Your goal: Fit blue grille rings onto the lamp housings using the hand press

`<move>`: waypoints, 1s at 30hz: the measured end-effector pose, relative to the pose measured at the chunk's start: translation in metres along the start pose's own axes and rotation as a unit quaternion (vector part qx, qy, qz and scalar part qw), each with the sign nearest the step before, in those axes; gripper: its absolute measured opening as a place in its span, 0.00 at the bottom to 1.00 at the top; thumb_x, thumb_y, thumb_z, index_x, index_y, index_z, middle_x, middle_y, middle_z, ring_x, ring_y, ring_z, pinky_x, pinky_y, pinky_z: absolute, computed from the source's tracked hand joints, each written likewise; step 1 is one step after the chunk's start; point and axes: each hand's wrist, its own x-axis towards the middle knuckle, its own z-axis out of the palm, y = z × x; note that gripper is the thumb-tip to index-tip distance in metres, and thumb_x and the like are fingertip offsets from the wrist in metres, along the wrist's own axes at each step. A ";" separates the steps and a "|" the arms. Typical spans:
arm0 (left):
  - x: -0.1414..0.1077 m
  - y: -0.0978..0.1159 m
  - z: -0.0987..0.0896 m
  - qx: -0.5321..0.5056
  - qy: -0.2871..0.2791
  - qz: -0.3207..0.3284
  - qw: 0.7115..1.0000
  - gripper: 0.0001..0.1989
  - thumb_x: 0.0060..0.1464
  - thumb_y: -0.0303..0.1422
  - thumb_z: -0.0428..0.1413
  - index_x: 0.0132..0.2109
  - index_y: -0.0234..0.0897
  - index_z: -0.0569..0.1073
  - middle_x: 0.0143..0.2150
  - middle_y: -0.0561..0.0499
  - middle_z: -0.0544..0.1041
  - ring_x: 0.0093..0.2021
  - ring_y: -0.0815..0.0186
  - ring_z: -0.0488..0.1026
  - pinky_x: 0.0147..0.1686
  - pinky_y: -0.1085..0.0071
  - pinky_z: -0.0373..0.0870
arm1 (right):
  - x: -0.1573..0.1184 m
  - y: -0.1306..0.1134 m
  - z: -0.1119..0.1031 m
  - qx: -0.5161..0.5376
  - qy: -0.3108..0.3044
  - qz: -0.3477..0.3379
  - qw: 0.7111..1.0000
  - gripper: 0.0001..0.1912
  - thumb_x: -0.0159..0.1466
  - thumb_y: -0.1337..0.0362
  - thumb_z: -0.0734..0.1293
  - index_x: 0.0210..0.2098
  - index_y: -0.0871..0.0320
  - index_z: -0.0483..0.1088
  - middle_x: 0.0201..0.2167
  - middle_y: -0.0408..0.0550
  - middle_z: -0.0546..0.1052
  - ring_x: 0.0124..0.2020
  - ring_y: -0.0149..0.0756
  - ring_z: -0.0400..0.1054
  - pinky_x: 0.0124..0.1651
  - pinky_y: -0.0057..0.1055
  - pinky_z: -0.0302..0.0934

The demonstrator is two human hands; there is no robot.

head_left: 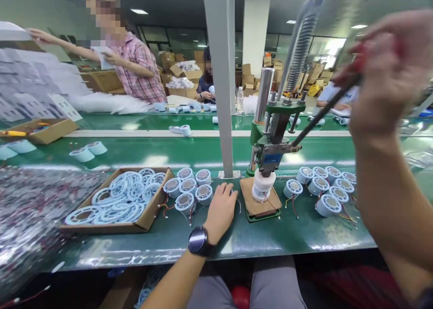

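Observation:
My right hand (382, 70), blurred, is wrapped round the raised end of the press lever (324, 108). The green hand press (270, 155) stands at the centre right, its white head down on a round white part (261, 192) that rests on a brown pad (248, 198). Left of the press, my left hand (221, 209) reaches over the bench, palm down, beside a group of light-blue round units (185, 201) with wires. Something small and partly hidden lies beneath its fingertips; I cannot make out what. More such units (329, 205) sit right of the press.
A cardboard tray (149, 219) of light-blue rings lies at the left, beside a heap of clear plastic bags (30, 214). A grey post (223, 83) rises behind my left hand. Across the green conveyor (189, 153), people sit or stand near parts and boxes.

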 end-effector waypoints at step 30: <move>-0.044 -0.185 -0.128 0.116 0.000 -0.275 0.955 0.05 0.46 0.34 0.52 0.25 0.44 0.63 0.25 0.48 0.75 0.32 0.51 0.76 0.34 0.62 0.71 | -0.262 0.054 0.091 -0.049 -0.123 0.187 0.974 0.23 0.68 0.63 0.62 0.61 0.62 0.67 0.52 0.62 0.74 0.52 0.50 0.72 0.56 0.47 0.69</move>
